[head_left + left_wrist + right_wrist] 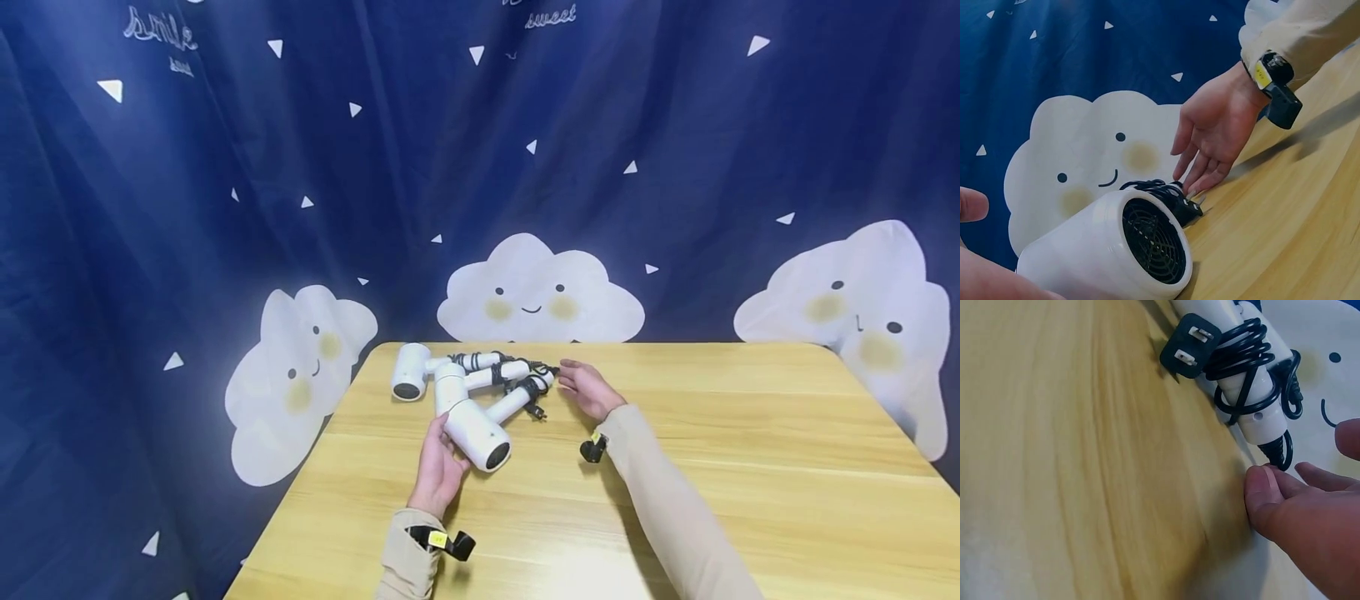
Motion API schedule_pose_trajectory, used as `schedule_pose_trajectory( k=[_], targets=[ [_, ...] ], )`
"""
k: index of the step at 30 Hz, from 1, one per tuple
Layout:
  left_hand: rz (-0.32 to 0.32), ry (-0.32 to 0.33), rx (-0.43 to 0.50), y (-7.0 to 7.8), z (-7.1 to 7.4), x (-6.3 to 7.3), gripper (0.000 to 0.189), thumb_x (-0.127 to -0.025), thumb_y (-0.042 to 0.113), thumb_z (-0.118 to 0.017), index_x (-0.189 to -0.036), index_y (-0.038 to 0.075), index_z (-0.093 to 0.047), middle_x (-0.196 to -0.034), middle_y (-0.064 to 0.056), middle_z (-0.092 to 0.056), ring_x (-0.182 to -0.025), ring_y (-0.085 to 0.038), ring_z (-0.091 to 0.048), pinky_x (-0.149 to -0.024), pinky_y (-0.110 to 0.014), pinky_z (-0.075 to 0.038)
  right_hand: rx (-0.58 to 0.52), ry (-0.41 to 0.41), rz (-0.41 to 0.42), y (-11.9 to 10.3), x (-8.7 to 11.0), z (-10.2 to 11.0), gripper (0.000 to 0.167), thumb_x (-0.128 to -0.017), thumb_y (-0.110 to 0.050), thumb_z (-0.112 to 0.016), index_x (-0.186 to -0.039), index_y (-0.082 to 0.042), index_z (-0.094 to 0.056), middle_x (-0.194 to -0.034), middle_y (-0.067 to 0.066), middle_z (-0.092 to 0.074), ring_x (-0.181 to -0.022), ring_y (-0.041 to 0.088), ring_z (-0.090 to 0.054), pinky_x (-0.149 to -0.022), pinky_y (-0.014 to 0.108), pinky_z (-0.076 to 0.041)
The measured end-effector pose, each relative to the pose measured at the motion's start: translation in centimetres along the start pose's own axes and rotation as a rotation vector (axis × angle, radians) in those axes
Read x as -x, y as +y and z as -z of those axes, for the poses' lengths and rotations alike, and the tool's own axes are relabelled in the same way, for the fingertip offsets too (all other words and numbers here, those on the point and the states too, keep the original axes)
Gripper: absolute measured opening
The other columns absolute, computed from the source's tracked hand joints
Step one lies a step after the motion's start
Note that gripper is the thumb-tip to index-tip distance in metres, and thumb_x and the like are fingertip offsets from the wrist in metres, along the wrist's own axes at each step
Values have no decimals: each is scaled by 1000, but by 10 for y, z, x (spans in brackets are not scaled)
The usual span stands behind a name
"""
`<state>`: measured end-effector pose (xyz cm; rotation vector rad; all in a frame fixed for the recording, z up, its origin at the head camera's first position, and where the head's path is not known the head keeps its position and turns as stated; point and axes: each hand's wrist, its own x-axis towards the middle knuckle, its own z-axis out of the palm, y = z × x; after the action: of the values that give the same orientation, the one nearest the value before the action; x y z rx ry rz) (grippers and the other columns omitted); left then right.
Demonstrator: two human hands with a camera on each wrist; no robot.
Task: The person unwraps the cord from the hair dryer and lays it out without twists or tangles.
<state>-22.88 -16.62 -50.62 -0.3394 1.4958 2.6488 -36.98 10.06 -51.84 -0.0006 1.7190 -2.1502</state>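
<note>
Three white hair dryers lie together at the table's back left, black cords wound round their handles. The nearest hair dryer (476,433) points its dark grille toward the front right. My left hand (438,471) holds its barrel from the left, thumb at the upper side and fingers at the lower side. Behind it are the middle hair dryer (450,385) and the far hair dryer (410,371). My right hand (588,390) is at the handle ends, fingers loosely extended. In the right wrist view its fingertips (1263,484) are right at the cord's end (1275,453) below a handle.
A black two-pin plug (1191,347) stands out beside the wound cord. The wooden table (712,433) reaches back to a dark blue curtain (412,167) printed with clouds and triangles. Each wrist wears a small black camera, such as the right camera (593,448).
</note>
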Motion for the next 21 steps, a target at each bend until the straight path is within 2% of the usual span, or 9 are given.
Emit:
schedule_pose_trajectory(
  k=[7,15,21],
  targets=[
    [-7,9,18,-3,2,-2,67,-108,34,-40,-159,-1,-13,-165,-20,-23,-155,-32,-17,-127,-65,-11,-14,-1,-44,-5,6,0,59,-111,-8,-29,-162,8,-5,-171,29,-8,-158,39,-16,-130,48,-21],
    [-20,-5,16,-2,1,3,70,-107,32,-40,-161,-1,-9,-167,-22,-18,-157,-33,-13,-127,-64,-12,41,-14,-42,-3,-4,2,60,-109,-6,-29,-162,9,-4,-170,32,-9,-158,44,-17,-129,48,-24],
    [2,-10,-2,-3,5,1,74,-105,29,-41,-163,0,-5,-170,-23,-14,-160,-35,-9,-128,-61,-12,-7,-1,-19,0,4,5,60,-108,-3,-32,-161,11,-6,-167,35,-15,-157,44,-22,-129,49,-25]
  ],
)
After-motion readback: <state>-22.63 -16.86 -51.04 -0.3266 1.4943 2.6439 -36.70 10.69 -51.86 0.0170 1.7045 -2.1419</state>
